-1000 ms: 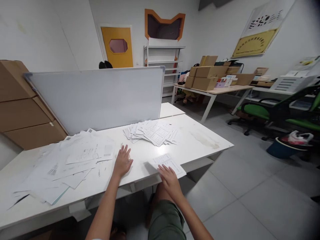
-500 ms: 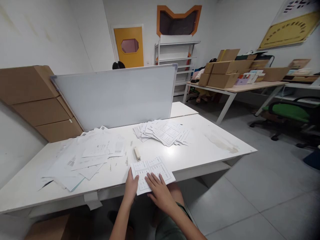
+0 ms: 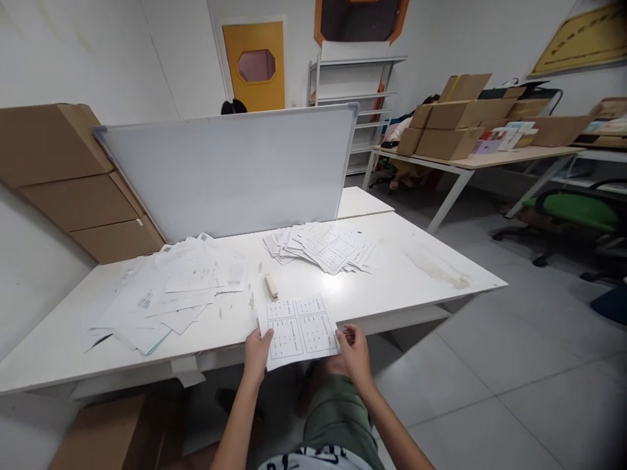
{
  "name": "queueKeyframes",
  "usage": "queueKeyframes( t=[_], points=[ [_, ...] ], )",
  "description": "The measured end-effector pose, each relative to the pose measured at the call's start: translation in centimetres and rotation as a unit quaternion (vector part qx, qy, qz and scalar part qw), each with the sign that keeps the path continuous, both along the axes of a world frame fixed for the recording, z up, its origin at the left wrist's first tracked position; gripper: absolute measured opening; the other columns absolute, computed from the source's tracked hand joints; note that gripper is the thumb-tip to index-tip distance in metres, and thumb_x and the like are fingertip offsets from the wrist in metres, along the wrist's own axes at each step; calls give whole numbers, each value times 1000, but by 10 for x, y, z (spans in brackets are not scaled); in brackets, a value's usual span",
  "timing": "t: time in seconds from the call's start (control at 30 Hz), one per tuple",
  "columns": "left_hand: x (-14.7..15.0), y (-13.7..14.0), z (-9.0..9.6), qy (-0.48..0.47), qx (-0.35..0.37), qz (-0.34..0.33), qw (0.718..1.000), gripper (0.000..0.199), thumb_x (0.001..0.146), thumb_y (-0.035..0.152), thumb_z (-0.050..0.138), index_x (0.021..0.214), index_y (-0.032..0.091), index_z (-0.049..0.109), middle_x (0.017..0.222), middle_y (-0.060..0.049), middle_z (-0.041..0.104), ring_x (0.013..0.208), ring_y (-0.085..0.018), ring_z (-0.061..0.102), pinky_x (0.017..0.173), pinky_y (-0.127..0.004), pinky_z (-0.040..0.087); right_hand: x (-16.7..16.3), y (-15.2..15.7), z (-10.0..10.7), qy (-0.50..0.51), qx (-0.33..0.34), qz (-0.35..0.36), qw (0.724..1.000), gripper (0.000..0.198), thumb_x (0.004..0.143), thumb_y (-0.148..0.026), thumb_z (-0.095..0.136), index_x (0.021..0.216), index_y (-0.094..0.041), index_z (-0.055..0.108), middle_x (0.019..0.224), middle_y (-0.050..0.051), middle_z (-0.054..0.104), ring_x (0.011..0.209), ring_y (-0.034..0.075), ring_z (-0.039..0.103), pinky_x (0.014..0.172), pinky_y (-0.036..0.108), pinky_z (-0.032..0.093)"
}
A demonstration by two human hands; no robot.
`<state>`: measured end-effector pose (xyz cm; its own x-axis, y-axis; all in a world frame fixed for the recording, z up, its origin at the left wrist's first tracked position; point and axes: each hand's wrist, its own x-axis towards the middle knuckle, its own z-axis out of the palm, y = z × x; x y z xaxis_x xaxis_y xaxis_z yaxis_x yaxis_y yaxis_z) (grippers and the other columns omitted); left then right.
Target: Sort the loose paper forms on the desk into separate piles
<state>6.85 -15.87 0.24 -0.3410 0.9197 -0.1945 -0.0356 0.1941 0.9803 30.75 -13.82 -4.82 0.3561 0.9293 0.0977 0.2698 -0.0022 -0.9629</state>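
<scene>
paper [image 3: 298,326] lies between your hands, over the bench's [image 3: 382,307] front edge: at two o'clock from your left hand [image 3: 257,356], which pinches it under the thumb, and ten o'clock from your right hand [image 3: 353,349], curled at its side, grip unclear. the pale stapler [image 3: 271,286], long axis eleven-to-five, sits beyond it, twelve o'clock from your left hand, the nearer.

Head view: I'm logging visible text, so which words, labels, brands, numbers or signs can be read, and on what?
None reads clearly.
Printed sheet in the left hand: boxed print, too small.
Right paper pile: print too small.
Left paper pile: too small, faint.
Yellow wall sign: blurred and cut off.
Shirt: dark lettering, cut off, unreadable.
</scene>
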Motion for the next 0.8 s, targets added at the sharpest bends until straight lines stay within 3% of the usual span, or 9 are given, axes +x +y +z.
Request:
queueKeyframes(
  t=[0.13,0.2,0.3,0.43,0.63,0.8],
  points=[
    [-3,0,1,-23,3,-25,999,36,78,36,66,105,12,68,102,-13,73,96,-27,69,89,-41,52,3,5,-10,128,-49,126,983,53,66,-69,57,81,-19,61,77,11,69,73,26,64,67,38,53],
    [-5,0,0,-30,-5,-35,999,39,76,38,67,104,11,69,99,-13,73,94,-27,69,87,-40,53,2,4,-5,150,-49,140,978,53,65,-72,58,74,-19,58,68,7,66,65,23,61,61,34,51],
    [-8,-1,1,-40,-5,-47,998,45,74,43,68,104,10,69,97,-13,74,92,-28,69,85,-39,53,1,5,9,141,-43,147,978,51,66,-72,58,65,-22,51,54,0,55,53,17,51,49,28,43],
    [-9,-1,2,-26,-5,-35,999,49,75,49,66,104,10,69,99,-14,73,96,-29,68,87,-38,52,6,10,24,96,-31,168,981,49,71,-70,54,60,-23,45,50,-4,43,49,13,43,46,25,37],
    [-11,6,-3,8,-12,-16,1000,39,79,40,64,106,12,67,108,-14,71,103,-29,66,92,-42,50,8,21,32,49,-29,178,982,49,73,-67,52,54,-24,38,46,-5,38,46,13,42,46,26,36],
    [-16,13,0,37,-2,-19,999,42,84,32,59,122,13,55,121,-15,65,109,-26,64,91,-38,51,7,32,34,22,-34,192,981,47,76,-63,51,54,-24,38,42,-6,38,44,13,42,47,25,32]
  ],
)
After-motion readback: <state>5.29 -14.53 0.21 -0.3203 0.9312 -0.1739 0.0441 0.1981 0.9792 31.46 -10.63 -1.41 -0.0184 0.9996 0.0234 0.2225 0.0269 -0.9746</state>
